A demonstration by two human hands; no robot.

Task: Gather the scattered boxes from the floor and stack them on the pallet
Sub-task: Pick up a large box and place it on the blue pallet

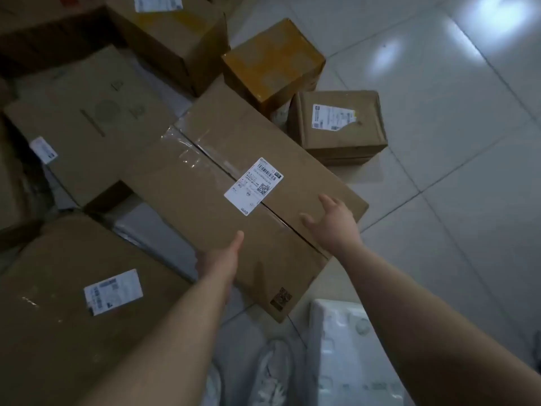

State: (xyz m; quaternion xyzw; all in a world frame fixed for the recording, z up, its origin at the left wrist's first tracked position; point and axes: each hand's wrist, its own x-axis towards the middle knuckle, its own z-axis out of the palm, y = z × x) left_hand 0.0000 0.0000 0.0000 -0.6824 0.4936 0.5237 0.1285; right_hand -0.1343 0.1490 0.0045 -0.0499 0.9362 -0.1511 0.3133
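Cardboard box, barcode and QR label unreadable; right hand spread open; left hand, grip unclear

Brown long box (white label), yellow-taped box.

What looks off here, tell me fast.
The long box lies askew to its neighbours; its clear tape is wrinkled. The label on the small box at right is torn along one edge.
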